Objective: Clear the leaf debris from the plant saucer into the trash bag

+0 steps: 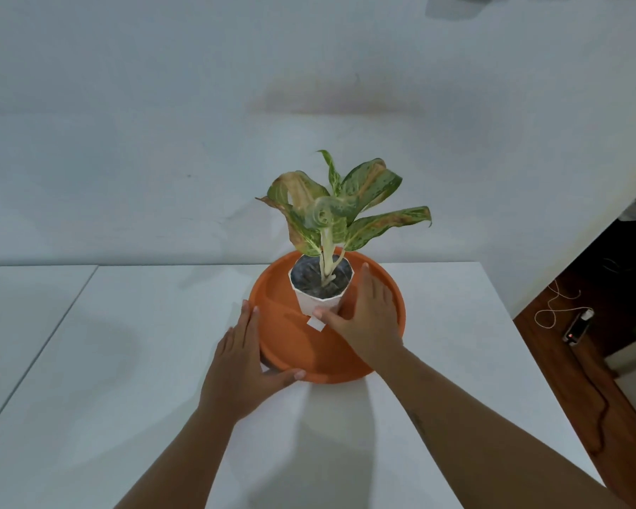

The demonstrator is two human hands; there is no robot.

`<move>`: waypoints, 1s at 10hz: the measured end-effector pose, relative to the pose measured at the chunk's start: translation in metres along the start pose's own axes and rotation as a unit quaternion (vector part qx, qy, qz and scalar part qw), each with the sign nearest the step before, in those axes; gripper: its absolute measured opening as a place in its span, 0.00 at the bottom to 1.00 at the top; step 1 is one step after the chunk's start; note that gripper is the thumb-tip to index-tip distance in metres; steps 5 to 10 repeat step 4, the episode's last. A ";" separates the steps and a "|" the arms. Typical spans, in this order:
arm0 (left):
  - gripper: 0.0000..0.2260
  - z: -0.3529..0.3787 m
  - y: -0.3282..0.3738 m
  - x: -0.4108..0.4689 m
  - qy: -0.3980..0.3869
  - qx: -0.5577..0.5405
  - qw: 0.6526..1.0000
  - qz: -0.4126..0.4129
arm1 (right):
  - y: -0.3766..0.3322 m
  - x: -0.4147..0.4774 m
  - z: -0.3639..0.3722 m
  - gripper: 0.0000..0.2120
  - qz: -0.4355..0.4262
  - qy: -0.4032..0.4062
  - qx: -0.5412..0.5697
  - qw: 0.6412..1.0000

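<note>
The terracotta saucer (pixel 285 336) sits on the white tabletop (pixel 125 361) with a white pot (pixel 313 302) standing in it. The left hand (pixel 243 365) lies flat against its near-left rim, fingers straight; the right hand (pixel 368 317) clasps the pot, thumb in front, fingers round its right side.

Fig. layout: table (pixel 125 361) spans L to R before you, w/ wall behind it. Saucer (pixel 291 347) sits on table, centre-right, near its far edge. Pot (pixel 318 303) stands in saucer, toward the back; plant (pixel 338 211) rises from pot. Small tag (pixel 315 323) lies in saucer just before pot. Your L hand (pixel 243 365) rests against saucer's near-left rim. Your R hand (pixel 364 317) reaches over saucer's right side and holds pot from right and front. Device (pixel 577 326) w/ cord lies on floor, far right.
</note>
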State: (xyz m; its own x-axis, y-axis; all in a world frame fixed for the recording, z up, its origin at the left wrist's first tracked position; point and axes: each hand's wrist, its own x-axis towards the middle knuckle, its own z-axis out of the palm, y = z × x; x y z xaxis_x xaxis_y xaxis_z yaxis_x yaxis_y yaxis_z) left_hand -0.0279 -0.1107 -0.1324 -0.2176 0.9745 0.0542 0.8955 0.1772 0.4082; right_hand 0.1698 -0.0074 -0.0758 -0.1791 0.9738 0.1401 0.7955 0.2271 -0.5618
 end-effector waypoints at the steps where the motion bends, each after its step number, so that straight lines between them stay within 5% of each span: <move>1: 0.60 0.001 0.002 -0.004 0.012 -0.014 1.000 -0.006 | 0.032 -0.021 -0.008 0.47 0.020 -0.009 0.001 1.000; 2: 0.59 0.001 0.004 -0.010 0.011 -0.014 0.999 -0.028 | 0.064 -0.044 -0.012 0.50 0.031 -0.072 0.019 0.997; 4: 0.52 0.003 -0.003 -0.041 0.011 0.072 0.995 -0.066 | 0.097 -0.086 -0.014 0.49 -0.029 -0.065 -0.101 0.992; 10: 0.52 0.003 -0.003 -0.041 0.011 0.072 0.995 -0.066 | 0.097 -0.086 -0.014 0.49 -0.029 -0.065 -0.101 0.992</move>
